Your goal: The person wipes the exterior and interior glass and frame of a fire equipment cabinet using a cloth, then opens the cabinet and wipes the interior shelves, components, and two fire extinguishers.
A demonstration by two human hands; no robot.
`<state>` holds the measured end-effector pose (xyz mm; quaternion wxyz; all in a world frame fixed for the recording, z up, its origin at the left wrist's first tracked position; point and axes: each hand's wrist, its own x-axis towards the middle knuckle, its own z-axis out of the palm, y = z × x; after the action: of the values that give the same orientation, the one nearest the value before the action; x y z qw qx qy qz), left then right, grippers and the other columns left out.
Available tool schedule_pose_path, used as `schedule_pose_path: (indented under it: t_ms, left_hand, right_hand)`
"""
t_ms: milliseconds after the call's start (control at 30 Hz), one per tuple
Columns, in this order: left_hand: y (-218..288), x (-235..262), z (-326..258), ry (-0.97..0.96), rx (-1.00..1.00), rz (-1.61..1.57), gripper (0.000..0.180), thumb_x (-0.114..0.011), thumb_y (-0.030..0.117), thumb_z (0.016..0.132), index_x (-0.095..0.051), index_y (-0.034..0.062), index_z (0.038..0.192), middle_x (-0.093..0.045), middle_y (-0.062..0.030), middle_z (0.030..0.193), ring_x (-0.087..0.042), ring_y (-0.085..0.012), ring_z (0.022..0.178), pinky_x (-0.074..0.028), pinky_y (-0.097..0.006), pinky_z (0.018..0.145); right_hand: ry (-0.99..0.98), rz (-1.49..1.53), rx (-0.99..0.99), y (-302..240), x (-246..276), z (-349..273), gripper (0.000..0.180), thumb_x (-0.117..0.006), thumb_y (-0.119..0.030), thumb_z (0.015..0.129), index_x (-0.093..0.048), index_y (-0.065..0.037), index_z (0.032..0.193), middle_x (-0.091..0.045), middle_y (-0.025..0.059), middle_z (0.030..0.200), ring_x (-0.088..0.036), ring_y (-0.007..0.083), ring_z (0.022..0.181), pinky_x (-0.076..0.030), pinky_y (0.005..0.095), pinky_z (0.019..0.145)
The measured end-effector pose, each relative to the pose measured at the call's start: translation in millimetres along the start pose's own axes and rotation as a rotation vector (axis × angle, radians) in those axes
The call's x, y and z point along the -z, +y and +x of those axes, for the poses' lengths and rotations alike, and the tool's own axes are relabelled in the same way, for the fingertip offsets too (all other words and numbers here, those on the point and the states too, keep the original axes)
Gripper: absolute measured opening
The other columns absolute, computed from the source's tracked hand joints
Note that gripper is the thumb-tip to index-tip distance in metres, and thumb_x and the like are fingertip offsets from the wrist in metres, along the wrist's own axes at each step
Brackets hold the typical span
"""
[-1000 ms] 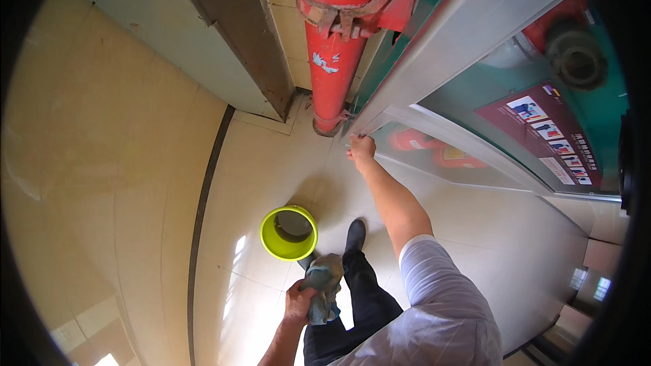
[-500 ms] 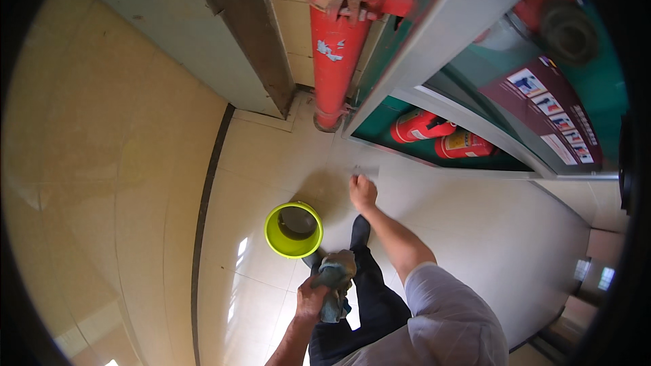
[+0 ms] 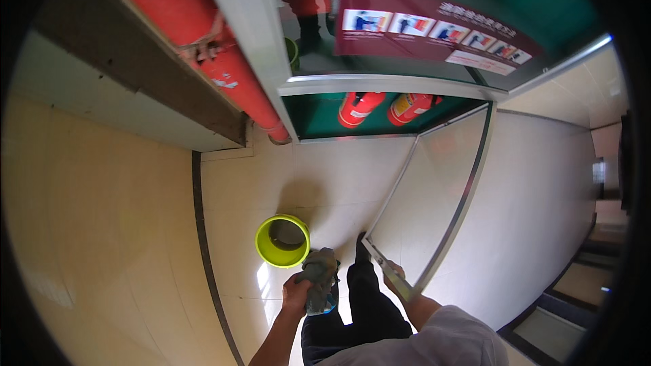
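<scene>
My left hand [image 3: 296, 294] is closed around a bunched, damp-looking grey-blue rag [image 3: 319, 272], held above my legs beside the bucket. A yellow-green bucket [image 3: 260, 244] with dark, murky water [image 3: 287, 233] in it stands on the floor ahead of my feet. My right hand [image 3: 395, 274] grips the free edge of a metal-framed glass door [image 3: 468, 200], partly hidden behind the frame. This door stands swung out toward me from the low compartment of a fire cabinet [image 3: 393, 84]. Two red fire extinguishers [image 3: 359, 110] lie tilted inside that green-lined compartment.
Left of the cabinet runs a red pipe [image 3: 234, 74] with a clamp. A tiled wall [image 3: 95, 230] with a dark base strip [image 3: 201, 217] borders the left side. A maroon instruction sheet [image 3: 434, 30] is on the upper glass panel. Pale tiled floor [image 3: 346, 169] surrounds the bucket.
My right hand has come back toward my body, and the glass door is now swung wide. The view has turned to the right. The rag remains in my left hand.
</scene>
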<state>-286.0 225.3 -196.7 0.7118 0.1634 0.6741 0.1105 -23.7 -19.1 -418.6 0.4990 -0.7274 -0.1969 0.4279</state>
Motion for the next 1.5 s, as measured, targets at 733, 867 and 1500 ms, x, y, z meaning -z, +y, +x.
schedule_pose_path:
  t_ms: [733, 867, 1500]
  left_hand:
    - [-26, -165, 61, -0.664, 0.438, -0.657, 0.05, -0.045, 0.037, 0.096, -0.05, 0.0035, 0.133, -0.065, -0.0175, 0.117, -0.067, -0.0311, 0.1, -0.058, -0.044, 0.081]
    - [8, -180, 80, -0.866, 0.306, -0.629, 0.04, -0.049, 0.031, 0.099, -0.053, 0.0048, 0.13, -0.064, -0.0129, 0.116, -0.066, -0.0237, 0.098, -0.059, -0.037, 0.079]
    - [48, -259, 326, -0.846, -0.28, -0.108, 0.104, -0.068, 0.066, 0.073, -0.03, 0.0023, 0.146, -0.051, -0.0116, 0.137, -0.05, -0.0261, 0.126, -0.044, -0.04, 0.105]
  right_hand:
    - [-0.172, 0.003, -0.325, -236, 19, 108, 0.033, -0.062, -0.027, 0.094, -0.065, 0.003, 0.108, -0.066, 0.0068, 0.083, -0.062, 0.0126, 0.073, -0.05, 0.027, 0.067]
    - [-0.198, 0.267, -0.267, -246, -4, 148, 0.028, -0.063, -0.011, 0.091, -0.06, 0.003, 0.115, -0.066, 0.0075, 0.097, -0.062, 0.0141, 0.086, -0.05, 0.0284, 0.077]
    - [-0.333, 0.531, -0.129, -176, -19, 391, 0.026, -0.068, -0.009, 0.088, -0.064, 0.004, 0.11, -0.067, 0.0086, 0.096, -0.063, 0.0146, 0.084, -0.052, 0.0288, 0.078]
